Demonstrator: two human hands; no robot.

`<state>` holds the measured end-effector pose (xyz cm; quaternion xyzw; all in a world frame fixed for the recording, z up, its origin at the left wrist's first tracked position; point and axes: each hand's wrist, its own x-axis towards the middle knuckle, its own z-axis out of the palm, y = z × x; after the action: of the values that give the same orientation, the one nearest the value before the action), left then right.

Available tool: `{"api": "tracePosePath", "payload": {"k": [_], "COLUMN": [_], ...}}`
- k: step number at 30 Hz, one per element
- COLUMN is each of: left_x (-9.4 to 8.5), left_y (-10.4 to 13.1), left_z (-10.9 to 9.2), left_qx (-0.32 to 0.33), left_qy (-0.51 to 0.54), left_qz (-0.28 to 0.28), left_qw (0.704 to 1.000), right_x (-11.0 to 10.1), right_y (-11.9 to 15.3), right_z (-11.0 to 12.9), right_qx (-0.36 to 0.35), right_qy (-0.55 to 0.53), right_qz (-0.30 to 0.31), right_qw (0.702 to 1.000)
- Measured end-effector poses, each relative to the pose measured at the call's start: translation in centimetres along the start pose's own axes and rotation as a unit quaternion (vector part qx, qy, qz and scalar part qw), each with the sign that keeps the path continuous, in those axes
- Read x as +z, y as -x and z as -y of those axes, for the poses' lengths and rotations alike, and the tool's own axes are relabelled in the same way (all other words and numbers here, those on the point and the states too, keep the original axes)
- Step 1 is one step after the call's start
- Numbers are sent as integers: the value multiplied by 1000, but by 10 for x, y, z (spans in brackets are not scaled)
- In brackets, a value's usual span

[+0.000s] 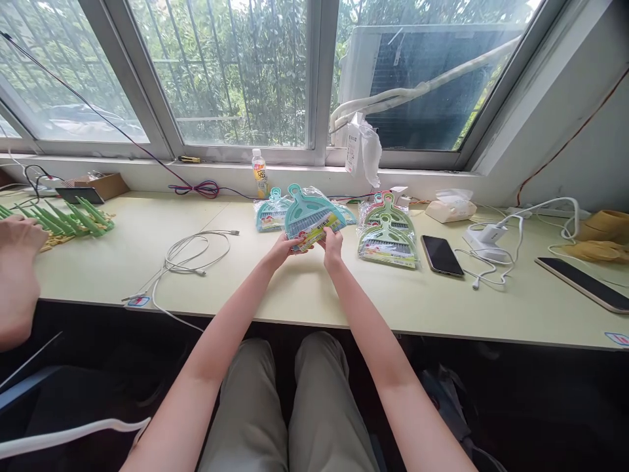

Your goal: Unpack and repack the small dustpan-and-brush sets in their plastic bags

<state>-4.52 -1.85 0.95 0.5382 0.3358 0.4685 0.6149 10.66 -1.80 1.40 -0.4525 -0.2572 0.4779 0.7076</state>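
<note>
Between my hands is a teal dustpan and brush set (310, 215) in clear plastic wrapping, tilted up above the desk. My left hand (285, 249) grips its lower left edge, and my right hand (331, 245) its lower right edge. Behind it on the left lies a wrapped blue dustpan set (272, 214), partly covered by the one I hold. To the right, a wrapped green dustpan set (386, 242) overlaps another set (389, 204) with a red-edged handle.
A drink bottle (259, 173) stands by the window sill. A coiled white cable (189, 254) lies left, a phone (442, 255) and charger (485, 239) right. Another person's hand (22, 236) is at far left beside green spiky pieces (78, 219).
</note>
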Motion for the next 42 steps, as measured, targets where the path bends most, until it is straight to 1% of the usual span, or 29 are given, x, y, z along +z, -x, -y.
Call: {"api": "tracePosePath", "payload": {"k": [4, 7, 10, 12, 14, 18, 19, 20, 21, 22, 24, 26, 28, 29, 30, 31, 32, 33, 36, 38, 39, 40, 42], "left_x": [6, 11, 14, 15, 13, 5, 3, 1, 0, 0, 3, 7, 10, 11, 9, 7, 3, -1, -12, -15, -15, -13, -8], "left_y": [2, 5, 8, 9, 9, 5, 5, 4, 5, 6, 11, 17, 22, 24, 24, 23, 22, 20, 12, 9, 9, 9, 11], "left_z": [1, 1, -2, -3, -5, -6, -7, -7, -8, -9, -11, -14, -17, -19, -20, -22, -23, -23, -22, -21, -20, -20, -20], "left_qx": [14, 19, 27, 29, 35, 51, 53, 52, 47, 38, 7, -44, -105, -131, -150, -156, -153, -140, -72, -24, -8, 1, -2], "left_qy": [-29, -53, -60, -56, -50, -16, -9, -7, -11, -20, -45, -73, -92, -96, -94, -86, -74, -59, -9, 5, 4, 1, -7], "left_qz": [18, 26, 29, 24, 13, -20, -23, -21, -13, 1, 49, 124, 213, 247, 267, 270, 258, 233, 118, 47, 24, 13, 17], "left_qw": [999, 998, 997, 998, 998, 998, 998, 998, 999, 999, 998, 989, 967, 955, 947, 946, 951, 961, 990, 999, 1000, 1000, 1000], "right_x": [-6, -12, -15, -16, -16, -12, -11, -11, -11, -11, -12, -13, -14, -14, -13, -13, -12, -12, -10, -9, -9, -9, -8], "right_y": [-6, -11, -16, -18, -19, -17, -17, -16, -16, -15, -14, -12, -10, -9, -9, -8, -7, -7, -5, -4, -4, -3, -3], "right_z": [2, 2, 1, 0, 1, 3, 4, 4, 5, 5, 6, 9, 11, 12, 13, 14, 14, 14, 13, 12, 12, 11, 10], "right_qx": [1, 24, 49, 53, 48, 23, 21, 22, 22, 20, 6, -14, -32, -36, -37, -35, -32, -28, -18, -10, -8, -7, -11], "right_qy": [-5, -25, -60, -79, -99, -131, -129, -123, -115, -108, -99, -94, -91, -90, -90, -91, -91, -92, -98, -102, -103, -101, -92], "right_qz": [-64, -119, -134, -117, -79, 60, 82, 89, 83, 68, 31, -1, -22, -28, -29, -27, -22, -15, 6, 11, 8, 2, -18], "right_qw": [998, 992, 988, 989, 991, 989, 988, 988, 990, 992, 995, 995, 995, 995, 995, 995, 995, 995, 995, 995, 995, 995, 995]}}
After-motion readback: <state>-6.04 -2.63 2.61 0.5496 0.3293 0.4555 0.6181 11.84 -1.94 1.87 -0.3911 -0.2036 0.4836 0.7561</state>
